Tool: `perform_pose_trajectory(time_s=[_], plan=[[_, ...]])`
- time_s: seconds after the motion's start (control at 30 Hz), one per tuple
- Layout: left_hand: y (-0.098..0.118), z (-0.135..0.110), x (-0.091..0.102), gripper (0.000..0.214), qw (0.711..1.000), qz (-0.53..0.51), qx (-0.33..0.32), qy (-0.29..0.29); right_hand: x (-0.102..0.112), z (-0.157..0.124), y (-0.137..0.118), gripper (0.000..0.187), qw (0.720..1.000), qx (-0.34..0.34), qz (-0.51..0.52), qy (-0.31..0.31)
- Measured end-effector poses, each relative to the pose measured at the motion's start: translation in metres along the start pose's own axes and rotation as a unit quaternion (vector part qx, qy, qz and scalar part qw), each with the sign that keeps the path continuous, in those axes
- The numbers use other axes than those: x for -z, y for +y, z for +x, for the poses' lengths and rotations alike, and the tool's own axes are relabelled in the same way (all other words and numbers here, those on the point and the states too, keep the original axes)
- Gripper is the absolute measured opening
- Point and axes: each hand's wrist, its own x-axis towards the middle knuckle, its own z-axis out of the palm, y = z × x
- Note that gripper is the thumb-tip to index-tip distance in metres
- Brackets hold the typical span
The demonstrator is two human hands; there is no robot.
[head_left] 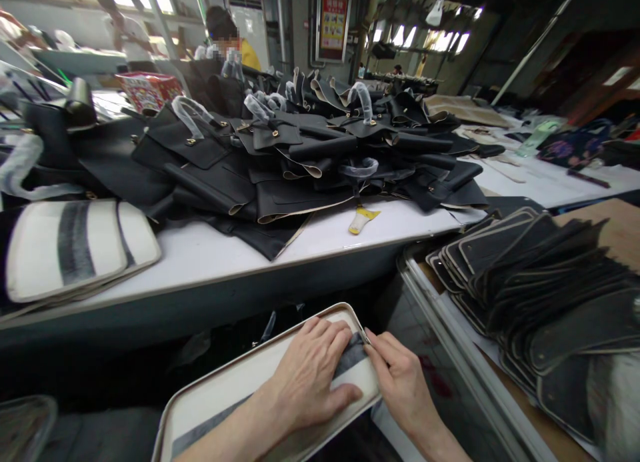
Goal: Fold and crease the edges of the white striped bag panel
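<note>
My left hand (307,375) lies flat with fingers stretched on a white rounded panel (220,399) that has a dark grey strip (353,355) across it. My right hand (400,375) is at the panel's right edge, fingers together and pressed on the strip's end. The panel sits low in front of me, below the table edge.
A white table (320,239) carries a big heap of black leather bag pieces (300,155). More white striped panels (75,249) are stacked at the left. A fanned stack of black pieces (540,282) lies at the right. Two people stand far behind.
</note>
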Motion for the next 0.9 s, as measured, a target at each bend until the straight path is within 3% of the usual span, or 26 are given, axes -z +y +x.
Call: perform_pose_trajectory(time_s=[0.17,0.37,0.5,0.7,0.8,0.9], plan=[[-0.005,0.003,0.000,0.087,0.999,0.031,-0.027,-0.021,0.000,-0.005,0.005,0.036,1.000,0.014,0.008,-0.006],[-0.006,0.006,0.003,0.085,0.997,0.053,-0.043,-0.029,-0.003,-0.008,0.003,0.037,0.999,0.034,-0.015,-0.015],[-0.005,0.006,0.004,0.084,0.997,0.058,-0.043,-0.030,-0.005,-0.009,0.001,0.037,0.994,0.053,-0.097,-0.020],[0.000,0.007,0.007,0.080,0.995,0.082,-0.043,-0.027,-0.014,-0.014,-0.004,0.040,0.964,0.105,-0.243,-0.026],[-0.002,0.009,0.007,0.080,0.993,0.096,-0.058,-0.029,-0.009,-0.009,-0.006,0.037,0.972,0.092,-0.213,-0.024],[-0.005,0.011,0.005,0.081,0.992,0.111,-0.065,-0.018,0.009,0.001,-0.001,0.036,0.996,0.037,-0.077,-0.034]])
